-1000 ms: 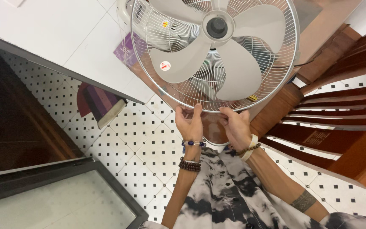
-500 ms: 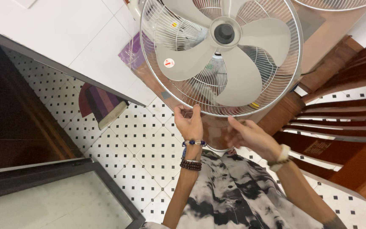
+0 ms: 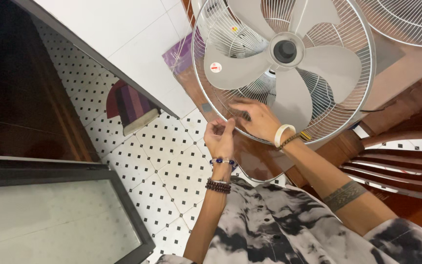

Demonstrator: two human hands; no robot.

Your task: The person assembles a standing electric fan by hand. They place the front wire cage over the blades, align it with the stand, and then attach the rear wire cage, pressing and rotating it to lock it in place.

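White floor tiles with black dots [image 3: 162, 161] lie below. On the reddish-brown worktop [image 3: 250, 156], near its front edge, stands the grey three-bladed fan [image 3: 284, 68]. Left hand [image 3: 220, 138] pinches its wire guard rim [image 3: 221, 113]; right hand [image 3: 256, 117] rests spread on the grille, best kept steady.

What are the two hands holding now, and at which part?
The left hand pinches the lower rim of the fan's wire guard. The right hand lies flat against the guard's wires beside it; a closed grip cannot be told.
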